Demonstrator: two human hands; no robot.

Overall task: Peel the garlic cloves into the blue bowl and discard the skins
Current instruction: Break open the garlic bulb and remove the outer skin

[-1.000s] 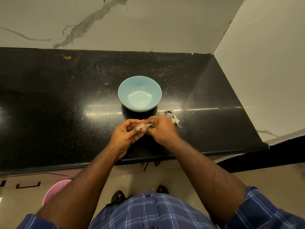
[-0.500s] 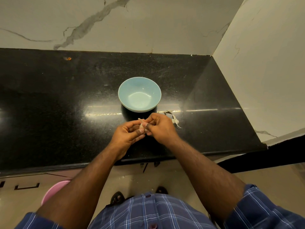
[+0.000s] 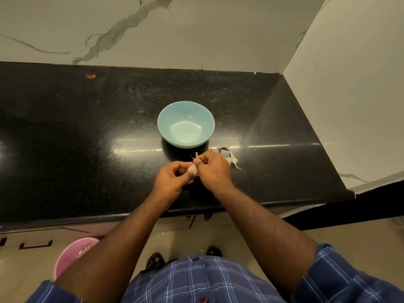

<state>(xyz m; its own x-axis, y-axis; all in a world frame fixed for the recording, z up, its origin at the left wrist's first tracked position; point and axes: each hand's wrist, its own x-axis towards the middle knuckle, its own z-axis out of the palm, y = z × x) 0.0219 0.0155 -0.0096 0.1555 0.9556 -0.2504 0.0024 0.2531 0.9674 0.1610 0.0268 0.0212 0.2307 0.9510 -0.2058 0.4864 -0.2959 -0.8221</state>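
The light blue bowl (image 3: 186, 124) stands on the black counter (image 3: 87, 138) and looks empty inside. Just in front of it my left hand (image 3: 172, 180) pinches a pale garlic clove (image 3: 192, 168). My right hand (image 3: 213, 170) meets it from the right, its fingertips gripping a strip of skin (image 3: 196, 155) that sticks up off the clove. Several loose skin pieces (image 3: 232, 159) lie on the counter to the right of my right hand. Most of the clove is hidden by my fingers.
Marble walls (image 3: 349, 84) close the counter at the back and right. The counter's front edge runs just below my wrists. A pink bin (image 3: 72, 252) stands on the floor at lower left, below the counter. My sandalled feet (image 3: 155, 260) show beneath.
Both hands have stayed together in front of the bowl. The clove has been turned between the fingers, and a strip of skin now stands up from it toward the bowl.
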